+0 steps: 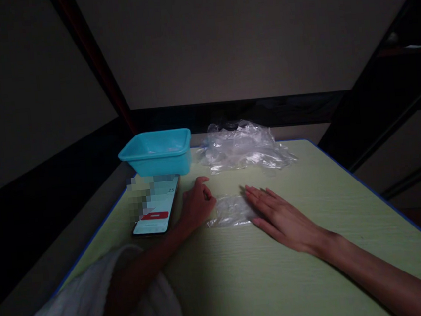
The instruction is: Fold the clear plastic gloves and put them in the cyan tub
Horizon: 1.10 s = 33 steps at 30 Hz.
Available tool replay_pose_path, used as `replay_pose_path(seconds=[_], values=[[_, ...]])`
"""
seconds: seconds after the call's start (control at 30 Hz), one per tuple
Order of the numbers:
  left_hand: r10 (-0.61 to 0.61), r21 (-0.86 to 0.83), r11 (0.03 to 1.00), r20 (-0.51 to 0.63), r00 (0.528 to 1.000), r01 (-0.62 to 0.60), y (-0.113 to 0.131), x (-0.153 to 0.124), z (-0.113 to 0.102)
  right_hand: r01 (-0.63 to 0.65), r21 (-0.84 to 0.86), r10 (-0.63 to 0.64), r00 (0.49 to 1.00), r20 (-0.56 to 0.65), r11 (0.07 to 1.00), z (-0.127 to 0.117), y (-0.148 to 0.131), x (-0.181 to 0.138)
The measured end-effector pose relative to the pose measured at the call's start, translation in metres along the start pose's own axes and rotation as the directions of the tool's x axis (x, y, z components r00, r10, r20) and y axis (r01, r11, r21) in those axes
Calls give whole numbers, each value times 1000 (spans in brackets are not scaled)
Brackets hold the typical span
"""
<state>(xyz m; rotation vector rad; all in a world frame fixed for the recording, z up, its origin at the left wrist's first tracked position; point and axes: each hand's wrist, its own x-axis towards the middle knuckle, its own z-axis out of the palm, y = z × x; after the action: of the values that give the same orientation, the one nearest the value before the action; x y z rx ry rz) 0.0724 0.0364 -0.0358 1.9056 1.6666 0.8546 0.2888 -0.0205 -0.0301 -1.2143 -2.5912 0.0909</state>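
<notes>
A small clear plastic bag lies flat on the pale green table, between my two hands. My right hand rests palm down with fingers stretched out, its fingertips on the bag's right edge. My left hand lies at the bag's left edge with fingers curled in and the index finger pointing forward; whether it pinches the plastic is unclear. A white sleeve covers my left forearm.
A phone with a lit screen lies left of my left hand. Behind it stands a turquoise plastic tub. A heap of crumpled clear plastic bags sits at the table's far edge. Dark bars flank the table.
</notes>
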Motion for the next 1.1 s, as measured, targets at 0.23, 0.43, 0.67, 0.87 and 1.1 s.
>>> replay_pose_path(seconds=[0.23,0.43,0.67,0.87,1.1], values=[[32,65,997,-26,999,-30,-1,-1,-1,30,-57,-20,986,166,998,0,3,0],[572,215,806,-37,820,-552,17,-30,1,48,-72,-32,978,205,996,1,4,0],[643,210,606,437,628,-767,29,-57,12,70,-67,-57,982,179,995,3,6,-1],[566,245,620,518,641,-745,24,-58,11,79,-49,-72,989,127,996,6,9,-3],[545,268,633,513,663,-727,21,-62,11,86,-37,-82,992,98,996,8,10,-4]])
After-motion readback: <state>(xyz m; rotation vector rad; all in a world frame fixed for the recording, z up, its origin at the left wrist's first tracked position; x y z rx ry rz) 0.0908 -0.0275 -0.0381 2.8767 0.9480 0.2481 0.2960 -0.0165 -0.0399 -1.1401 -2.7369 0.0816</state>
